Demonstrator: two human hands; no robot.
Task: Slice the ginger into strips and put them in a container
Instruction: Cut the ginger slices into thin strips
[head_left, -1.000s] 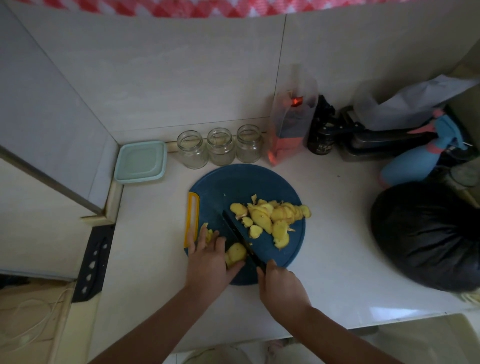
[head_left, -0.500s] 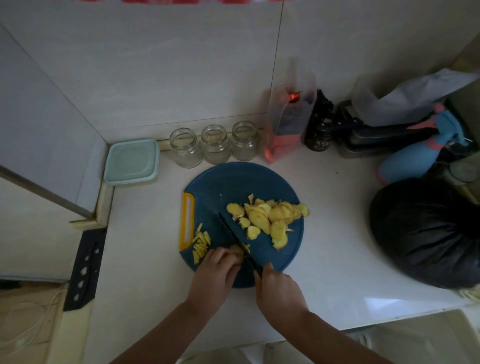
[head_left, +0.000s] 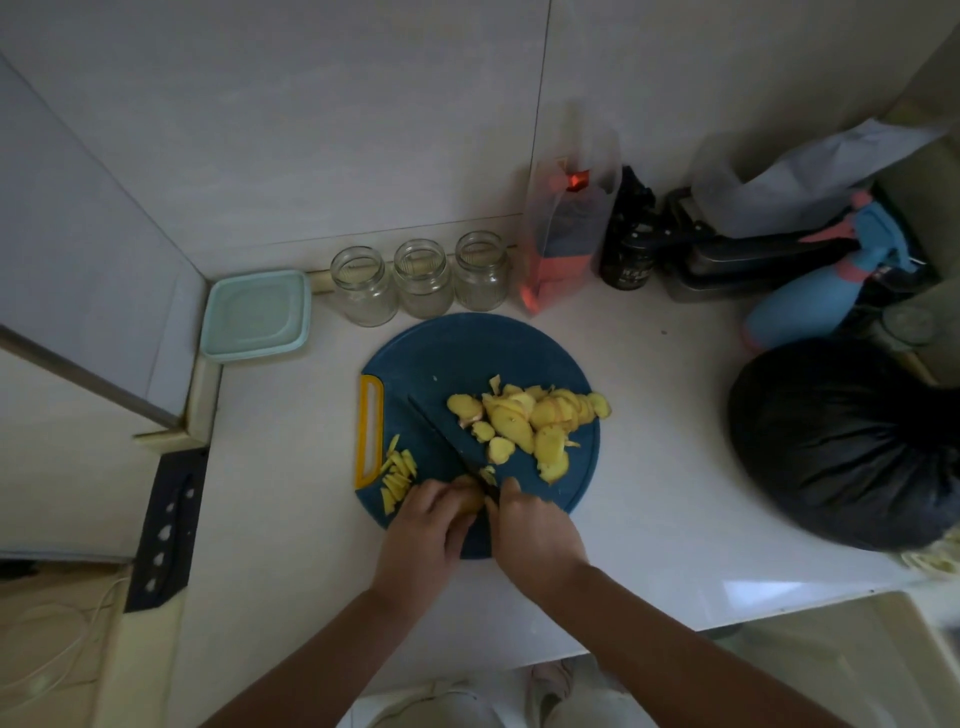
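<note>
Just beside the right grip (head_left: 535, 530), curled round the handle of a black-bladed kitchen knife (head_left: 441, 436), the left grip (head_left: 421, 535) pinches a yellow ginger piece (head_left: 470, 500) on a round dark-blue plastic cutting board (head_left: 467, 353). Left of that grip lie a few thin pale-yellow ginger strips (head_left: 397, 473). Beyond the blade, a larger pile of moist, uneven ginger rounds (head_left: 524, 421) awaits cutting, so most of the job appears left. A square pale-green lidded plastic container (head_left: 257, 314) sits closed, well beyond the left grip.

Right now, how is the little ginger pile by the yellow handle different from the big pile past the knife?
The little pile is thin strips; the big pile is flat round slices. The little pile covers much less room than the big pile. The little pile lies left of the knife, the big pile right of it. Both are yellow ginger on the blue cutting board.
</note>
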